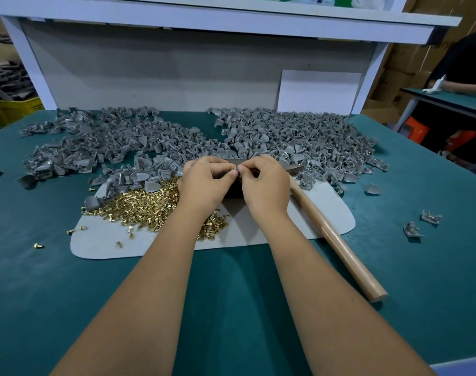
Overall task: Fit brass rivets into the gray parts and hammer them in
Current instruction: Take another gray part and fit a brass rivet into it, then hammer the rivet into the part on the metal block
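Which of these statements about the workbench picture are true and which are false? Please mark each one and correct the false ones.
1. The wooden-handled hammer is held in the right hand. False: it lies on the green table mat, untouched.
2. Both hands meet at their fingertips over a small piece. True; the left hand pinches too.
3. The pile of small brass rivets lies on the person's left. True.
4. The loose gray plastic parts are sorted in a yellow crate. False: they lie heaped on the table.
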Available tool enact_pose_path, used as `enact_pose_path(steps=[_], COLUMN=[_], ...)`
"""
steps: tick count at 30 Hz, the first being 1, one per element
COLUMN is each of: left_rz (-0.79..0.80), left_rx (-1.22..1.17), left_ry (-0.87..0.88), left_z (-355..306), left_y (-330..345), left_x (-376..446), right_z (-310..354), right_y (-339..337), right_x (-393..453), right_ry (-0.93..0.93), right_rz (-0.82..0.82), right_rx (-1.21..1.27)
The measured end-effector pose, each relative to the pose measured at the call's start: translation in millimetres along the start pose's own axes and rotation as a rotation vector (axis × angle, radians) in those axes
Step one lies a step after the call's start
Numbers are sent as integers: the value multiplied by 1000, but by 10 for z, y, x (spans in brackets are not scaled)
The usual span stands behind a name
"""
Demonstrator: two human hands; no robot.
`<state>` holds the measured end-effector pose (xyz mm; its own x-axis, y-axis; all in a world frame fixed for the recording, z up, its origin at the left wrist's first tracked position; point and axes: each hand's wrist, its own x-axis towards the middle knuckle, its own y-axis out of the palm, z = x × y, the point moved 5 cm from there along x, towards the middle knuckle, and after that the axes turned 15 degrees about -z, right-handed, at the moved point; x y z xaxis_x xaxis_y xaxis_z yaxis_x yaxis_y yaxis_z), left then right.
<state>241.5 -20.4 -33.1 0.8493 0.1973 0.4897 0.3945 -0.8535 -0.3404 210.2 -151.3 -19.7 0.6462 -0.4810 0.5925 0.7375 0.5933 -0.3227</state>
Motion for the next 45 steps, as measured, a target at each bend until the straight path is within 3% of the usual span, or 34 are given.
enact_pose_path(steps=[4,7,12,15,19,24,28,34,39,43,45], left_rz=[-10,-25,-21,-32,-55,-86,-87,-82,-67,-76,-75], left_rx=[31,44,37,21,19,26,3,14,0,-18,-10], left_ry=[-16,-53,-77,-81,-40,-25,-54,-23,-39,-42,-39], left_z=[-8,-5,-6,-8,-16,-26,6,-12,-5,-7,-2], left_y=[-7,-12,-1,5,-23,-14,6,9,11,15,27], left_x=[-3,-15,-17,-11,-13,-27,-21,-6,-10,-11,-10], right_z=[22,-76,-404,-394,-359,-340,-164,114,231,213,231], right_y=[-155,-424,-724,-702,-634,-759,-881,-967,-972,-838,-863], right_x=[99,285,324,220,120,233,279,255,154,59,133], right_ry=[14,41,140,47,8,37,-44,-171,-260,-349,-338], right_rz=[-40,-107,302,354,325,137,38,148,75,231,179], right_rx=[33,-208,-791,-885,-831,-674,-496,-449,-439,-546,-546])
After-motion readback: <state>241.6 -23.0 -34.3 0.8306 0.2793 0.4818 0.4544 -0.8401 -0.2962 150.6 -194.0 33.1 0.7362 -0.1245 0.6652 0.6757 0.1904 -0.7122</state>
